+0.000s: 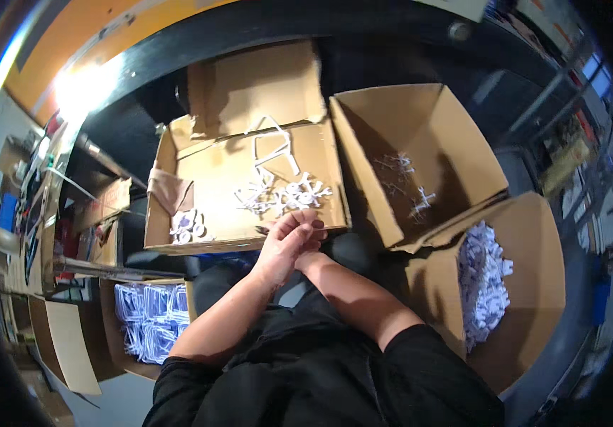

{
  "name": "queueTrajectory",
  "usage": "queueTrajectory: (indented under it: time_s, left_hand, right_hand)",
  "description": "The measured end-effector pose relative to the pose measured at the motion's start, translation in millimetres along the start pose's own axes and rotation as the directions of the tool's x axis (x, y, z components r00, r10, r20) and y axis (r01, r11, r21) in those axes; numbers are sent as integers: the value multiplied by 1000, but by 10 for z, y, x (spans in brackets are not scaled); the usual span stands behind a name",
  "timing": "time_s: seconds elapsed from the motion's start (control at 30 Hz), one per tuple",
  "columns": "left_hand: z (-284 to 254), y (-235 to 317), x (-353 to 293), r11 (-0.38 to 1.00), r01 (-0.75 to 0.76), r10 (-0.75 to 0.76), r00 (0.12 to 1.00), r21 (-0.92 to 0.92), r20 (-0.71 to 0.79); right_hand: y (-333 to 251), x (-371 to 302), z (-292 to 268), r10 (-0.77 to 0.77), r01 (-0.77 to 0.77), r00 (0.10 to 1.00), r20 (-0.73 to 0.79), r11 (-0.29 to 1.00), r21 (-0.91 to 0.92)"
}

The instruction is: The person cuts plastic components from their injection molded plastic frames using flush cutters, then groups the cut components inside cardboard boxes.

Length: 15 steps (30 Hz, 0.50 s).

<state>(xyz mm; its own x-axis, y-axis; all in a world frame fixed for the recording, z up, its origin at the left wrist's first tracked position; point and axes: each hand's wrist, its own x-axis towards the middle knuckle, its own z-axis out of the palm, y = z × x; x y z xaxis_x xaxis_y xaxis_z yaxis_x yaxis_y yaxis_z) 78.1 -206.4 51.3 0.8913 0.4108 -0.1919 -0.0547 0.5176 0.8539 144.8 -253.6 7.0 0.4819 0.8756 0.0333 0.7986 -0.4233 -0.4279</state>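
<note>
My hands meet at the front edge of a shallow cardboard tray box. My left hand (285,245) is closed, its thumb and fingers pinched together; what they grip is too small to make out. My right hand (311,250) lies close against it, partly covered, with its fingers mostly hidden. A small dark tip (261,230) pokes out left of the hands; which hand has it I cannot tell. Just beyond the fingers lies a pile of small white branched plastic pieces (299,193). Farther back in the tray box (210,174) rests a bent white frame-like plastic piece (255,149).
Small round white pieces (191,226) and a beige cloth (170,191) occupy the tray's left side. A deep carton (463,135) at right contains a few white branched scraps. Nearer right, another carton (537,285) has many white pieces. White frames (153,320) fill a lower-left carton.
</note>
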Motion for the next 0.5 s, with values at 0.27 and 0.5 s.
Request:
queueTrajectory:
  time_s: [0.27,0.5]
  left_hand:
    - [-1283,487,557,818,-513,391,828,-262,-401]
    - [-1961,-37,699,789,-466,130,764,-401,-632]
  right_hand:
    - [157,74,436,-180,217,964,-198,959,184]
    - [56,187,460,-227,259,953,-203,955,146]
